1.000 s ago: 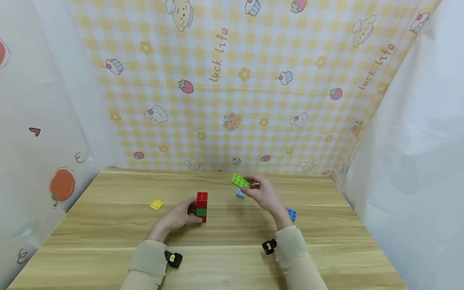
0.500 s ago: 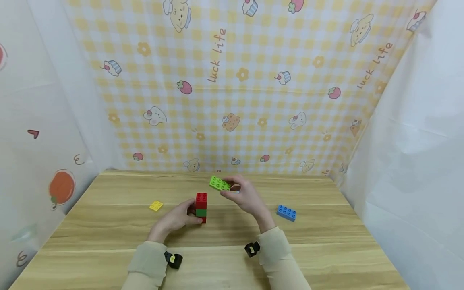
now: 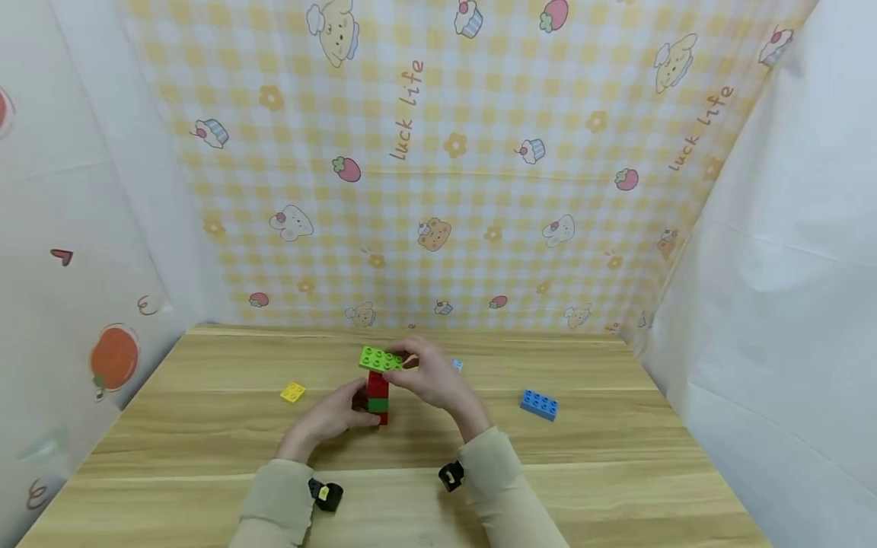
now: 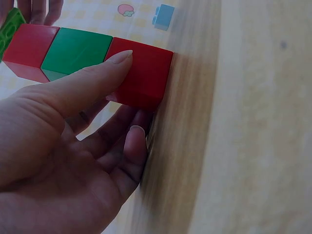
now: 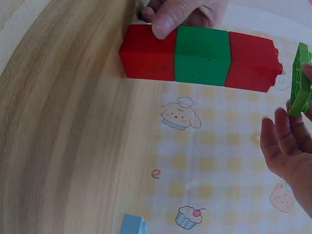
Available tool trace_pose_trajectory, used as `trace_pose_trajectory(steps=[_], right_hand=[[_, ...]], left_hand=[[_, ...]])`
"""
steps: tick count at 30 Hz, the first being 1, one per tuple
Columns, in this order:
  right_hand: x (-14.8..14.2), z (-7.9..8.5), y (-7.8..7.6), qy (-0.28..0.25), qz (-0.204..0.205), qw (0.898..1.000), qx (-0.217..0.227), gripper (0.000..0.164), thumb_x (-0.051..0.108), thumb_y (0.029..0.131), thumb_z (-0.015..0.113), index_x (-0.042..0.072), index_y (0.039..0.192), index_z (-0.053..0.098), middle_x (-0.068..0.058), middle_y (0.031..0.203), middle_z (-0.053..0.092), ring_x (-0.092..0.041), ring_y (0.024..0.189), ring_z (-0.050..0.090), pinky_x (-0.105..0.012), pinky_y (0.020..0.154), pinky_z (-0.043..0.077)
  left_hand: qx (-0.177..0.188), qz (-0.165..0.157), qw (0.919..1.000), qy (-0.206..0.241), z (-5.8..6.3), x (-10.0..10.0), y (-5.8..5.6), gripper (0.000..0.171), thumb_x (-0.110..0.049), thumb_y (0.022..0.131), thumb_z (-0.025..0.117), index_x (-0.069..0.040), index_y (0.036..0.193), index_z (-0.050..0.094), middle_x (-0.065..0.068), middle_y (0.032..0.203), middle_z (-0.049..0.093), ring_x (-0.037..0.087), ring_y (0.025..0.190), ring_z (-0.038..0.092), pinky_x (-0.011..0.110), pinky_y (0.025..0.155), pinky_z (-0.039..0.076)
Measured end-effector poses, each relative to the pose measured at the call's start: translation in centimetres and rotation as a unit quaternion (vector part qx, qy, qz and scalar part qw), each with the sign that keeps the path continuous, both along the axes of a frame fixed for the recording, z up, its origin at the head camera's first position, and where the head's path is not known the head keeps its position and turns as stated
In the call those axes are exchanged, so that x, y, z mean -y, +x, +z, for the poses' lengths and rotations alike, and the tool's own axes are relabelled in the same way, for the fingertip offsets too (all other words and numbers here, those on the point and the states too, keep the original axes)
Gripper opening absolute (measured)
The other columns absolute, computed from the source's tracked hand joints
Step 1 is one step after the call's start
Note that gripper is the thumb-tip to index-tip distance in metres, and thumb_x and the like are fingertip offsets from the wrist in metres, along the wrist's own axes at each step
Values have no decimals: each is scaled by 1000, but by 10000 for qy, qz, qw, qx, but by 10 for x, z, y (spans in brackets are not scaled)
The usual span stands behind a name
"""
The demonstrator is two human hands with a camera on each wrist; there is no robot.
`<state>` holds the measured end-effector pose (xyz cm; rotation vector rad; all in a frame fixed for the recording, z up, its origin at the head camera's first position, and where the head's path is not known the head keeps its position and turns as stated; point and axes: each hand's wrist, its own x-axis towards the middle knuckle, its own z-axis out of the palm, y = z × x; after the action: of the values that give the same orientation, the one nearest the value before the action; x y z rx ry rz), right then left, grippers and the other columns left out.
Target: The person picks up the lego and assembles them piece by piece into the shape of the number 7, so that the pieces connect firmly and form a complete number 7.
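Note:
A tower of toy building bricks (image 3: 378, 387), red at the bottom, green in the middle and red on top, stands upright on the table. My left hand (image 3: 330, 413) grips its base; in the left wrist view the thumb lies on the lowest red brick (image 4: 144, 73). My right hand (image 3: 433, 377) pinches a flat light-green brick (image 3: 378, 358) by its right end. In the right wrist view a gap shows between this light-green brick (image 5: 301, 80) and the studs of the top red brick (image 5: 253, 61).
A small yellow brick (image 3: 292, 392) lies left of the tower. To the right lies a blue brick (image 3: 539, 405). A small light-blue brick (image 3: 457, 365) sits behind my right hand, partly hidden. Patterned cloth (image 3: 438, 190) hangs along the table's back edge.
My right hand has moved left with the light-green brick, from beside the tower to above its top. The left hand keeps its grip on the base. The blue brick has come fully into view.

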<state>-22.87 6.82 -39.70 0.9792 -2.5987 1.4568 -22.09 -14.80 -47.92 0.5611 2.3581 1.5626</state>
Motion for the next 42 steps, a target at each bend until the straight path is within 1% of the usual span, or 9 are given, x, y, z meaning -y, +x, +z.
trace_pose_trajectory(steps=[3,9,18,22,25,29,33,38,42], right_hand=[[5,-3,-1,179,2,9998,2,33,19,90,73,10,121,67,3,111,61,-11,97,57,-26,83,49],[14,-8,-2,395,59,9992,22,34,22,91,72,10,122,66,4,112,60,-10,98,56,-25,83,49],[19,-9,-3,374,26,9991,192,34,24,91,73,9,121,67,4,112,61,-10,99,56,-24,82,49],[19,-9,-3,338,-3,9989,335,32,22,90,74,10,119,68,5,112,61,-10,98,55,-23,82,49],[20,-13,-4,206,31,9990,390,31,21,89,74,10,117,68,5,112,60,-10,98,55,-24,82,50],[19,-21,-7,-125,114,9986,499,31,19,89,75,9,117,67,5,113,59,-10,102,55,-27,85,50],[18,-29,-9,-546,272,9960,655,30,15,89,74,8,117,66,1,117,60,-16,106,57,-32,89,50],[18,-36,-10,-921,455,9914,811,30,14,89,73,8,118,65,0,120,61,-27,109,60,-29,90,49],[18,-40,-10,-1002,450,9899,899,29,15,90,72,10,118,65,0,120,62,-26,109,60,-29,89,49]], left_hand=[[-4,-36,10000,-25,0,0,0,53,-11,86,75,-1,132,51,8,117,60,27,111,54,52,99,38],[89,87,9999,-46,0,1,2,60,-14,85,77,1,136,48,10,121,59,28,113,53,53,100,37],[101,150,9997,-144,0,1,0,64,-16,85,78,2,137,46,11,123,59,29,115,53,53,101,37],[72,127,9999,-80,0,1,1,69,-15,85,78,0,142,43,14,129,56,33,120,50,55,103,34],[67,91,9999,9,1,0,1,71,-13,85,78,-2,144,41,15,132,54,35,122,47,56,104,33],[93,52,9999,59,2,0,1,68,-12,85,78,-1,143,43,14,129,55,33,120,49,56,103,34],[84,27,10000,16,1,0,1,67,-14,84,78,-1,141,45,12,126,57,31,117,51,55,102,36],[30,-15,10000,52,2,1,1,66,-12,85,77,-1,141,44,13,126,57,31,116,51,55,101,36],[30,4,9999,108,2,0,2,67,-12,85,77,-2,141,43,14,128,56,33,118,50,56,102,35]])
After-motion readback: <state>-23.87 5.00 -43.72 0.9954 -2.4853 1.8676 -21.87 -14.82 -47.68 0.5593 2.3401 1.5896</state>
